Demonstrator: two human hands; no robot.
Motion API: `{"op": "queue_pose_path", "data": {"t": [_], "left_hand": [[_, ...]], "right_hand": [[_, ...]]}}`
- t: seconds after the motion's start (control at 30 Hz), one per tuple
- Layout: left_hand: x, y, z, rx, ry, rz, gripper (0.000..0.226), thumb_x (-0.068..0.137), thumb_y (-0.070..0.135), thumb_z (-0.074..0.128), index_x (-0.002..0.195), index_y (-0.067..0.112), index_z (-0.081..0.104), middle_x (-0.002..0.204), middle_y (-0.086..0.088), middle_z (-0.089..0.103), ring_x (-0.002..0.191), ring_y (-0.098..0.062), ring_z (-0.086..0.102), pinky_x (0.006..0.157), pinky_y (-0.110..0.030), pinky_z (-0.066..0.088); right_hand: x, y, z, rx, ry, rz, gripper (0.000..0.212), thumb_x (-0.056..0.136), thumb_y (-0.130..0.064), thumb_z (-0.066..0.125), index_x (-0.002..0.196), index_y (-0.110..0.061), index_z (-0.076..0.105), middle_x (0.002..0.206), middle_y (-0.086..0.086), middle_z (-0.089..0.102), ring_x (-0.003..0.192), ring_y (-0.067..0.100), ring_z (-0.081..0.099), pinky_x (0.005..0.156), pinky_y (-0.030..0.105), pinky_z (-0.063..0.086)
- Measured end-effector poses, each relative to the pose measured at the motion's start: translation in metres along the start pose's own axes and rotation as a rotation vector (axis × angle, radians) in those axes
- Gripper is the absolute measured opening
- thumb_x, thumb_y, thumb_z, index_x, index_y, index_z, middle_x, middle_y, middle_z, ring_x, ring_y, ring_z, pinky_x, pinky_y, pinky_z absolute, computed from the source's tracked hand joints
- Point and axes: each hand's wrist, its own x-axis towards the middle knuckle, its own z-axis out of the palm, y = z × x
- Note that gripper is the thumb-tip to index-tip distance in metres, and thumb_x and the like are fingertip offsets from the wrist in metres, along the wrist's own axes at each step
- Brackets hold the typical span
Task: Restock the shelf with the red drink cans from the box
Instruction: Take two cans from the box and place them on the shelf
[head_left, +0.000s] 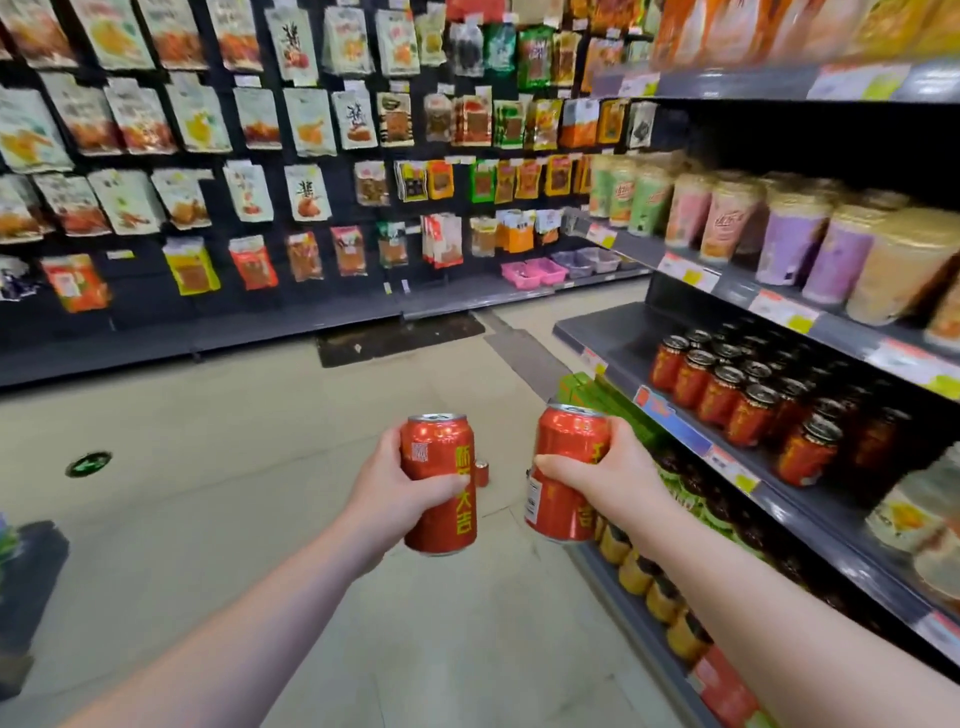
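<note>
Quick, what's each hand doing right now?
Left hand: holding a red can.
Right hand: holding another red can.

Head-worn wide camera faces forward and down, shelf (618, 332) close right.

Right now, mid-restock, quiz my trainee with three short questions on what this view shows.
1. True or false: the left hand and the right hand each grip one red can, the left can and the right can.
2. The shelved red cans stand on which side of the person? A left, B right, C straight ahead.
3. Fill in: on the upper shelf, just above the shelved red cans, stand rows of tall pastel ____.

Key: 1 true; 2 B; 3 cups.
</note>
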Motion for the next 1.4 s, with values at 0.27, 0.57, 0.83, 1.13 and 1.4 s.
{"op": "queue_pose_path", "data": {"t": [0.27, 0.57, 0.83, 1.13, 1.4], "left_hand": [[0.206, -0.003, -0.022, 0.05, -0.14, 0.033, 0.072, 0.064, 0.014, 0.083, 0.117, 0.036, 0.039, 0.104, 0.009, 0.059, 0.093, -0.01, 0.06, 0.073, -0.031, 0.049], [0.398, 0.015, 0.025, 0.111, -0.347, 0.046, 0.074, 0.062, 0.019, 0.084, 0.122, 0.035, 0.042, 0.108, 0.003, 0.061, 0.097, -0.017, 0.06, 0.082, -0.038, 0.052], [0.527, 0.005, 0.114, 0.05, -0.424, 0.014, 0.07, 0.066, 0.011, 0.081, 0.114, 0.041, 0.04, 0.102, 0.011, 0.06, 0.09, -0.006, 0.059, 0.067, -0.027, 0.049], [0.657, -0.023, 0.196, 0.029, -0.471, 0.017, 0.065, 0.051, 0.024, 0.085, 0.099, 0.047, 0.047, 0.097, 0.011, 0.064, 0.086, -0.004, 0.062, 0.063, -0.022, 0.046], [0.748, -0.069, 0.261, 0.016, -0.553, 0.127, 0.082, 0.045, 0.034, 0.082, 0.115, 0.048, 0.043, 0.099, 0.015, 0.063, 0.088, -0.005, 0.063, 0.071, -0.027, 0.048]], "right_hand": [[0.157, -0.007, 0.056, 0.031, 0.116, 0.111, 0.071, 0.058, -0.038, 0.082, 0.114, -0.031, 0.037, 0.099, -0.009, 0.054, 0.091, 0.013, 0.058, 0.072, 0.03, 0.048], [0.301, -0.005, 0.062, 0.054, 0.346, 0.2, 0.073, 0.054, -0.042, 0.083, 0.113, -0.03, 0.041, 0.104, -0.007, 0.058, 0.091, 0.009, 0.057, 0.073, 0.031, 0.05], [0.441, 0.032, 0.027, 0.038, 0.417, 0.245, 0.077, 0.057, -0.038, 0.082, 0.12, -0.026, 0.039, 0.1, -0.009, 0.053, 0.083, -0.002, 0.051, 0.057, 0.017, 0.038], [0.58, 0.103, 0.002, 0.016, 0.492, 0.288, 0.077, 0.054, -0.04, 0.083, 0.115, -0.032, 0.038, 0.097, -0.014, 0.055, 0.085, 0.003, 0.056, 0.071, 0.027, 0.048], [0.705, 0.18, -0.021, -0.091, 0.712, 0.249, 0.08, 0.051, -0.04, 0.086, 0.115, -0.03, 0.039, 0.096, -0.012, 0.052, 0.085, 0.008, 0.054, 0.08, 0.032, 0.048]]}}
